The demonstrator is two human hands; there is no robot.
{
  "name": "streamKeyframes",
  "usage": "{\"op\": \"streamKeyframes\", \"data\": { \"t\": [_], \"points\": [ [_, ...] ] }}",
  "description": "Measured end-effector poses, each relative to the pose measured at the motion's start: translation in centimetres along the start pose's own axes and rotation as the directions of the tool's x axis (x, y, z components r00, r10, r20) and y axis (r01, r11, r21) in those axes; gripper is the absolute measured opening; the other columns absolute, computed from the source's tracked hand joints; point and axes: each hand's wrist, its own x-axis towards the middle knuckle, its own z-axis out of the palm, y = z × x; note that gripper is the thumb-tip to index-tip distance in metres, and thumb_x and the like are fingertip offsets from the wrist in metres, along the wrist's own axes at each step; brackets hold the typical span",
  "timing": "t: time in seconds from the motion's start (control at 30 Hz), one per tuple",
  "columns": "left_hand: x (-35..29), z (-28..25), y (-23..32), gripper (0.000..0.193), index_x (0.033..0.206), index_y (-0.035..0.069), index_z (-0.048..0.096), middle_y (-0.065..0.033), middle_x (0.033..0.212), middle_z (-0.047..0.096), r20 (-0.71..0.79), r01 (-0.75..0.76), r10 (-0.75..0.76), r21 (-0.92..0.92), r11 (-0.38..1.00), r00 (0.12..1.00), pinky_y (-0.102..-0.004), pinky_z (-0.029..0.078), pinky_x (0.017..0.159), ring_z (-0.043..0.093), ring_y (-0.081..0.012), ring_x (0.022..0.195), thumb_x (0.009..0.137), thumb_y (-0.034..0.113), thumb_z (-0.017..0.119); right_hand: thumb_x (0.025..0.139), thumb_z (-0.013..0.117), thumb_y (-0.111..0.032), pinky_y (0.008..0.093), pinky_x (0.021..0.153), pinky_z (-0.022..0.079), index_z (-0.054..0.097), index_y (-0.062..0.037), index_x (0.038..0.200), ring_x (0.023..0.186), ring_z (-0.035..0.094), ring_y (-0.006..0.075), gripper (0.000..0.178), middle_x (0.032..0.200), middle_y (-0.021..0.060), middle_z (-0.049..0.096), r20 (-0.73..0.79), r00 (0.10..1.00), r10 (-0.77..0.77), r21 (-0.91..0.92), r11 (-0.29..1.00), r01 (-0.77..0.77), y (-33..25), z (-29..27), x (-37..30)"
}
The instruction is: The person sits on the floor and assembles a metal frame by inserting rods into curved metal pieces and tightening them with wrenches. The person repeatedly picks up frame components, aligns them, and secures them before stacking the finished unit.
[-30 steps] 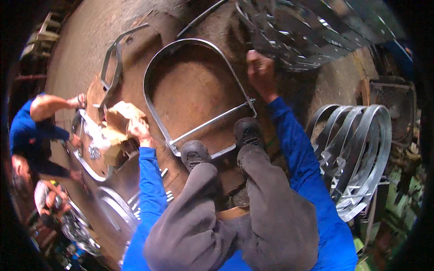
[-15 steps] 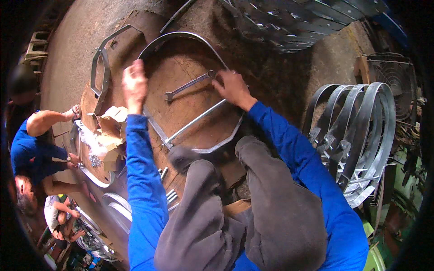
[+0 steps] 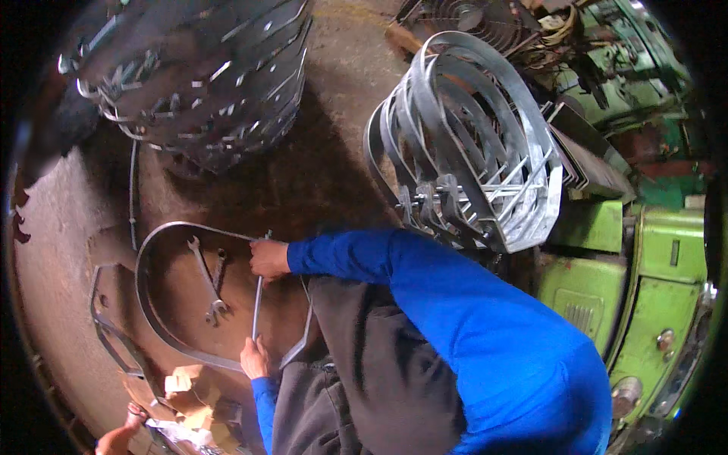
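Observation:
A rounded metal hoop (image 3: 149, 315) with a bent, angular end lies flat in front of me, and a straight metal rod (image 3: 258, 303) runs across it. My right hand (image 3: 270, 258) is closed around the hoop's side at the rod's far end, where a short bolt-like tip sticks out past the fingers. At the near end, my left hand (image 3: 255, 358) grips the hoop where the rod meets it. Inside the hoop's curve lie two crossed wrenches, a longer wrench (image 3: 203, 269) and a second wrench (image 3: 220, 274).
Several finished-looking hoops (image 3: 523, 182) stand in a row at the right, beside green machinery (image 3: 584, 292). A dark stack of metal parts (image 3: 205, 91) fills the far left. An angular bracket (image 3: 114, 326), torn cardboard (image 3: 193, 398) and another person's hand (image 3: 135, 415) are at lower left.
The view has swung right. My hands, held apart along the hoop's sides before, now grip it at the two rod ends. Two wrenches show inside, where one was plain.

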Motion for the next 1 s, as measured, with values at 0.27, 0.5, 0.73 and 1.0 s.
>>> {"op": "streamKeyframes", "data": {
  "t": [0.27,0.5,0.73,1.0],
  "points": [
    [-0.1,-27.6,-2.6,0.031,0.078,-0.001,0.069,-0.0203,0.066,0.064,0.106,-0.256,0.239,0.203,0.945,0.965,-0.0390,0.045,0.054,0.062,-0.0268,0.057,0.084,0.029,0.071,0.077,0.064,-0.060,0.0480,0.066,0.052,0.071,-0.0068,0.074,0.077,0.067,0.0368,0.054,0.077,0.0180,0.068,-0.092,0.958,0.271,0.384,0.898,-0.217,-7.1,-13.1,2.0],
    [3.0,-51.1,-0.7,0.031,0.109,-0.006,0.064,-0.0123,0.101,0.069,0.513,0.471,-0.190,-0.499,0.727,0.837,-0.0352,0.051,0.079,0.063,-0.0231,0.086,0.090,0.017,0.057,0.088,0.063,-0.028,0.0346,0.087,0.051,0.064,-0.0008,0.118,0.090,0.066,0.0159,0.040,0.108,0.0048,0.069,-0.085,0.935,-0.343,0.984,-0.176,0.026,-4.0,-26.4,-4.5],
    [-17.0,-50.8,32.9,0.030,0.102,-0.003,0.064,-0.0091,0.090,0.066,0.083,-0.449,0.442,0.212,0.868,0.893,-0.0333,0.050,0.073,0.061,-0.0184,0.081,0.092,0.025,0.061,0.089,0.064,-0.036,0.0310,0.073,0.046,0.065,-0.0017,0.102,0.076,0.058,0.0124,0.037,0.088,0.0031,0.063,0.034,0.981,0.192,0.833,0.538,-0.134,-12.4,-45.5,-35.7],
    [-18.7,-38.2,49.3,0.036,0.086,0.000,0.067,-0.0201,0.076,0.063,-0.053,-0.804,0.847,0.286,0.521,0.530,-0.0412,0.051,0.068,0.062,-0.0369,0.075,0.087,0.036,0.069,0.086,0.068,-0.050,0.0298,0.058,0.042,0.067,-0.0005,0.080,0.060,0.052,0.0111,0.050,0.062,0.0040,0.056,-0.338,0.555,0.760,0.322,0.647,-0.691,-22.2,-43.2,-58.3]
  ]
}}
